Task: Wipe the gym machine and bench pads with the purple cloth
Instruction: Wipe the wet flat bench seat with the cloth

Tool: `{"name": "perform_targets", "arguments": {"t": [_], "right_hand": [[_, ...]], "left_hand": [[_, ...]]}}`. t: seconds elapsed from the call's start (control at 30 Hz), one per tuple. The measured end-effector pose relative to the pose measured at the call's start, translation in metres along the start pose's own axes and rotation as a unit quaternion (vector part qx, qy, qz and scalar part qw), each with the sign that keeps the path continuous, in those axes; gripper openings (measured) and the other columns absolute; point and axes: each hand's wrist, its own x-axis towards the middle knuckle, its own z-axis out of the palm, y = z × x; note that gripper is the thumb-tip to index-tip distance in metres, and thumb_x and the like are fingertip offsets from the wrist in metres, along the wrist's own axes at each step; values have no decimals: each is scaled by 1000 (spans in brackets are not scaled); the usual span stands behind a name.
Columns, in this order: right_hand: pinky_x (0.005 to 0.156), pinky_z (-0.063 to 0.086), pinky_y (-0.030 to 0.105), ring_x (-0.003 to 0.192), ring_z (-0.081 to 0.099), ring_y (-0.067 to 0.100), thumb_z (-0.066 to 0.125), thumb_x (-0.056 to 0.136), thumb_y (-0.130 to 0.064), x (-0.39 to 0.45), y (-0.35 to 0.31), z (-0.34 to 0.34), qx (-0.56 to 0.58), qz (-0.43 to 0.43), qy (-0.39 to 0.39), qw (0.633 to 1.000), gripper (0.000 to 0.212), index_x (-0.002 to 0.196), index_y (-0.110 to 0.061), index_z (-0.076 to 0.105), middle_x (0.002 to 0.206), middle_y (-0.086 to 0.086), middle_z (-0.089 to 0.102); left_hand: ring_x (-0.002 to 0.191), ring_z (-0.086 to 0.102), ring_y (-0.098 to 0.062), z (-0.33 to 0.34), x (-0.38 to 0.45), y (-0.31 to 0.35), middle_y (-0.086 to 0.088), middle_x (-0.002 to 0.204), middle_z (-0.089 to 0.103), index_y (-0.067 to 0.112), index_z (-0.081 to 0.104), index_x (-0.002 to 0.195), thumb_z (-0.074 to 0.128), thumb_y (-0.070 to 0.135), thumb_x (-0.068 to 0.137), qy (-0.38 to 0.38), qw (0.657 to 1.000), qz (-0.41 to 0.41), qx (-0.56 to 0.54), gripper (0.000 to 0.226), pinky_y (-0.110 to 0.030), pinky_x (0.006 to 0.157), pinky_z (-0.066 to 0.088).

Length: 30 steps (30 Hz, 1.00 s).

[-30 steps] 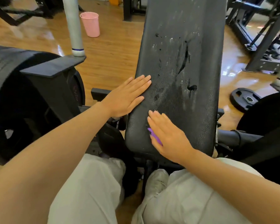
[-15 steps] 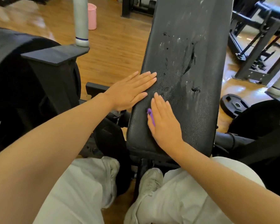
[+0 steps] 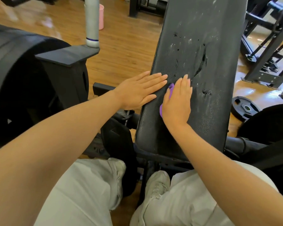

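Mid-wipe on the bench pad (image 3: 201, 66), I'd call it the lower-pad pass. My right hand (image 3: 176, 101) lies flat, fingers straight and together, pressing the purple cloth (image 3: 170, 89) down on the pad's lower left area. Only a purple sliver shows along the hand's left edge; the rest sits under the palm, so I can't tell how it's folded. My left hand (image 3: 140, 91) is spread flat too, fingers straight, resting across the pad's left edge just beside the right hand, holding nothing, probably bracing.

Above the right hand the pad shows wet droplets, pale streaks and a few torn patches in the vinyl. That upper stretch looks unwiped to me, so I judge the pad well short of finished.

Next move calls for sliding the cloth up the pad with steady flat pressure, covering the streaked area and its right side, going light over the tears so the cloth doesn't snag.

Off to the side: a pink bucket (image 3: 101, 16) on the wood floor, a weight plate (image 3: 245, 109) lying right of the bench.
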Motion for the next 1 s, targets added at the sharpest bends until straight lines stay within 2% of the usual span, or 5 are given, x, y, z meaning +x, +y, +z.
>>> {"name": "perform_targets", "arguments": {"t": [0.27,0.5,0.67,0.8,1.0], "right_hand": [[110,37,45,135,45,37,41,101,-26,-110,22,-3,-5,-301,-47,952,52,136,10,50,145,27,46],[117,29,50,142,33,41,39,104,-16,-18,1,1,44,4,46,998,51,144,14,32,152,29,32],[117,25,45,141,36,38,17,107,-25,-117,-4,8,32,-279,-36,959,52,145,9,30,151,26,36],[115,30,44,138,41,35,24,103,-24,-82,9,-4,-52,-341,-46,938,56,141,14,37,149,25,41],[117,30,48,142,33,39,41,104,-18,-32,-8,5,-19,-21,48,998,53,145,13,29,153,29,32]], "left_hand": [[152,19,-20,-4,2,-10,-7,165,21,9,24,157,17,35,107,9,999,41,11,57,-41,124,10],[154,2,-16,-16,5,-14,-2,167,3,15,6,158,3,45,102,-44,999,11,-9,64,-34,124,-7],[154,-2,-15,-16,7,-22,-1,167,-1,15,3,159,1,44,101,-60,998,10,-13,65,-33,124,-8],[154,-1,-17,-14,7,-15,-3,167,0,13,5,159,1,44,101,-63,998,-5,-26,66,-34,124,-6],[152,-6,-9,-22,11,-26,6,166,-5,20,0,159,-3,47,97,-97,994,0,-44,67,-34,124,-6]]}}
